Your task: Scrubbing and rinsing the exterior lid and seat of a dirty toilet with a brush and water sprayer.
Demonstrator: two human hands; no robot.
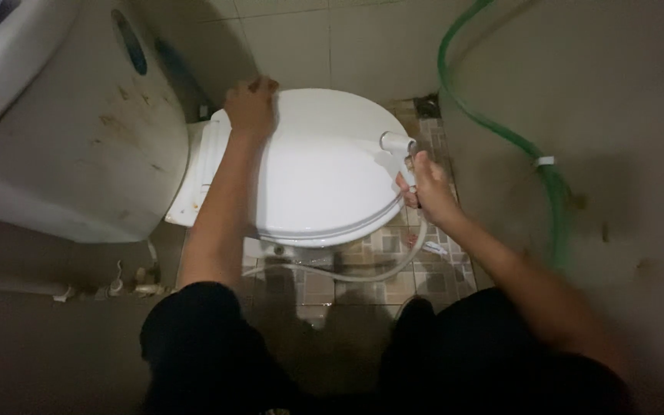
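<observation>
A white toilet with its lid [324, 173] down stands in the middle of the head view. My left hand [251, 107] rests with curled fingers on the far left part of the lid, near the hinge; whether it holds anything is hidden. My right hand [426, 187] grips a white hand sprayer [400, 147] at the lid's right edge, with the nozzle turned toward the lid. The sprayer's white hose [363, 274] loops down across the floor in front of the bowl.
A stained white cistern [78, 146] fills the left side. A green hose [528, 146] runs down the grey wall on the right. Patterned wet floor tiles [393, 284] lie around the bowl. My dark-clothed knees [217, 338] are at the bottom.
</observation>
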